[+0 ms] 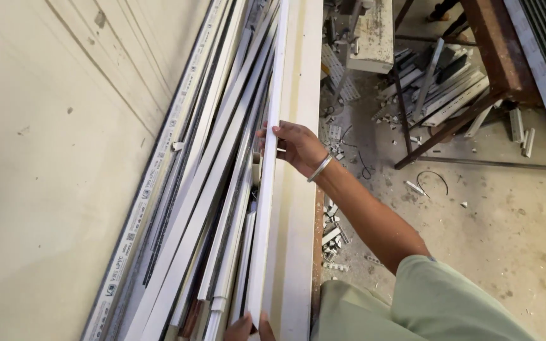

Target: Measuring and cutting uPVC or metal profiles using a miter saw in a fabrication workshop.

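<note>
Against the wall (45, 158) leaned a stack (210, 189) of long white strips, and at its right edge stood the white profile (270, 208), its long axis running up and away, tilted a little left at the top. The left hand (248, 327) clasped its bottom end and the right hand (295, 146) had fingers curled round its edge higher up. It seemed gripped but not yet drawn clear of the stack; right of it, offcuts (437, 82) littered the floor (507, 221).
</note>
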